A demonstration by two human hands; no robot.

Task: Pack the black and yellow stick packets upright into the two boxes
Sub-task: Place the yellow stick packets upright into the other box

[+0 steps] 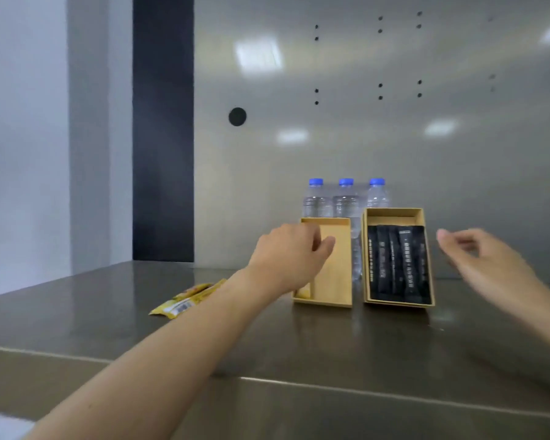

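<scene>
Left hand (288,255) over left box (334,271), right hand (483,258) beside right box (394,213), mid-frame.
Left fingers curled, grip unclear; right hand blurred, fingers apart, empty. Black packets (397,265) fill right box; yellow packets (185,300) lie centre-left on table (299,344).

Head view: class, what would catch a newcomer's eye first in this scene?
The black stick packets sit side by side in the right box, dark against its tan card. The left hand is at the left box beside it, while the right hand hovers, blurred, further right. Yellow packets lie on the table at left.
</scene>
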